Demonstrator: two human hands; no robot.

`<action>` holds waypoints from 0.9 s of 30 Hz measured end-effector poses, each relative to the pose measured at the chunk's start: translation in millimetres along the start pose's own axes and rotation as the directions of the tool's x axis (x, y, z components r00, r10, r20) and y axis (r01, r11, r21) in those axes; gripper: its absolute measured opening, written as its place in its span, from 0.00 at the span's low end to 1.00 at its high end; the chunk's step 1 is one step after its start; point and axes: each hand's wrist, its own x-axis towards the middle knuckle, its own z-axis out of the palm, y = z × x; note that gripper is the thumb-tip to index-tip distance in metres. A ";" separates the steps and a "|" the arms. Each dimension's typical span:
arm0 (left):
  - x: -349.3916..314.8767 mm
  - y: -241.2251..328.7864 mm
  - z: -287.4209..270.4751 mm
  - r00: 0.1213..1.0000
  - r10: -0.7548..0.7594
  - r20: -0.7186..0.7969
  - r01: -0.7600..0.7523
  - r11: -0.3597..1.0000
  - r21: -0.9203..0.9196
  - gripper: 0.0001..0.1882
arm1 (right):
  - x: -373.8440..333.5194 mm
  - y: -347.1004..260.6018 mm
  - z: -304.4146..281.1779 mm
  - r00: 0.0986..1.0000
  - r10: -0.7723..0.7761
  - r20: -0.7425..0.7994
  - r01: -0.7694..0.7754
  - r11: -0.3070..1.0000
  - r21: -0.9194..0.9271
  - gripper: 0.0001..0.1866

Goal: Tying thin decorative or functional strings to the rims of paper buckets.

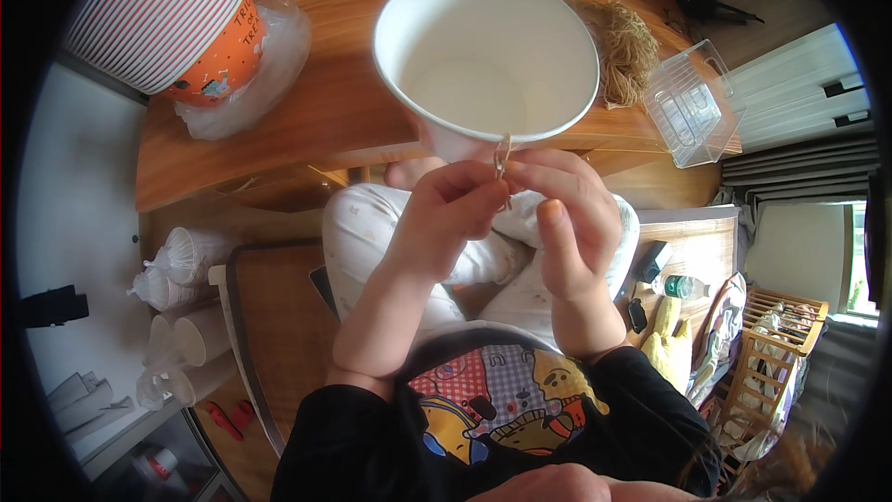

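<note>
A large paper bucket [488, 84], white inside, stands tilted with its mouth toward me at the table's near edge. A thin tan string [503, 163] forms a small loop at the near side of its rim. My left hand [451, 214] pinches the string between thumb and index finger just below the rim. The curled fingers of my right hand [576, 218] meet the string from the other side, their tips against it, while its thumb stands apart. Fingers hide part of the string. A small hole shows in the bucket's far wall.
Nested orange buckets [177, 23] lean on a plastic bag [251, 84] at the far left of the wooden table [316, 65]. Right of my bucket lie a bundle of tan string [627, 51] and a clear plastic bin [692, 107]. My crossed legs are underneath.
</note>
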 end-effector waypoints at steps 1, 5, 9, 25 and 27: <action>-0.1 -0.2 0.2 1.000 0.000 0.001 0.000 1.000 0.000 0.06 | 0.7 -2.6 -0.3 0.998 0.062 0.033 -0.062 0.998 0.007 0.11; -0.3 -1.1 2.6 0.999 -0.045 0.010 0.045 0.999 -0.029 0.06 | 1.6 -10.5 -0.5 0.985 0.169 0.024 -0.170 0.985 0.013 0.11; -1.1 -2.2 -0.8 0.998 -0.051 0.023 0.051 0.999 -0.003 0.07 | 3.5 -16.0 -0.1 0.952 0.303 0.030 -0.304 0.952 0.030 0.10; -4.7 -7.7 -3.4 0.994 -0.104 -0.029 0.102 0.994 -0.047 0.08 | 5.9 -11.8 2.0 0.944 0.327 0.052 -0.331 0.937 0.117 0.10; -5.5 -7.8 -3.3 0.993 -0.110 -0.034 0.110 0.994 -0.026 0.08 | 6.3 -14.3 2.3 0.936 0.348 0.050 -0.351 0.928 0.128 0.10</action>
